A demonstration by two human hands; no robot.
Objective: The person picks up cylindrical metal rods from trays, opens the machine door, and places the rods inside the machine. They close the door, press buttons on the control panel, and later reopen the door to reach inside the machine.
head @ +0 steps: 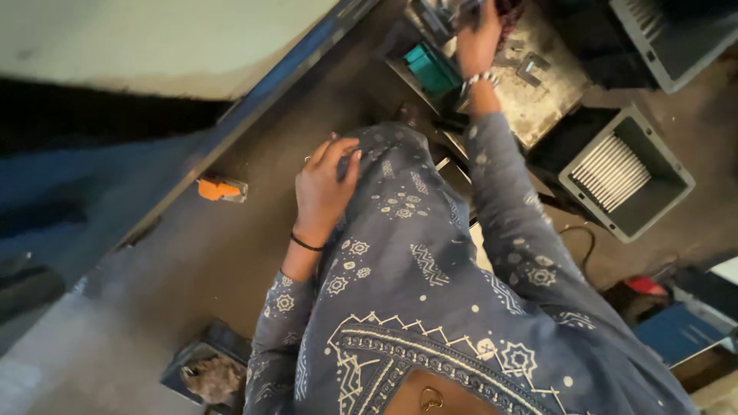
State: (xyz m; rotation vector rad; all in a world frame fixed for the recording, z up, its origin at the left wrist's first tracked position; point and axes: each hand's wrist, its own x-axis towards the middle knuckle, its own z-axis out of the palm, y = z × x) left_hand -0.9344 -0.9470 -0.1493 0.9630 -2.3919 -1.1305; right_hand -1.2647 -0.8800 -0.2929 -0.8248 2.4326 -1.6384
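Observation:
My left hand (327,188) rests flat on my knee, which is covered by blue patterned cloth (407,230); its fingers are spread and hold nothing. A dark band circles that wrist. My right hand (477,42), with a beaded bracelet, reaches forward over a worn metal work plate (542,96). Its fingers touch something dark at the top edge of the view, blurred and partly cut off, so the grip is unclear. A teal block (430,69) sits just left of that hand.
A grey bin (665,184) holding several pale strips stands to the right, with another grey bin (676,42) above it. An orange object (219,188) lies on the dark floor to the left. A small tray of scraps (181,369) sits at bottom left.

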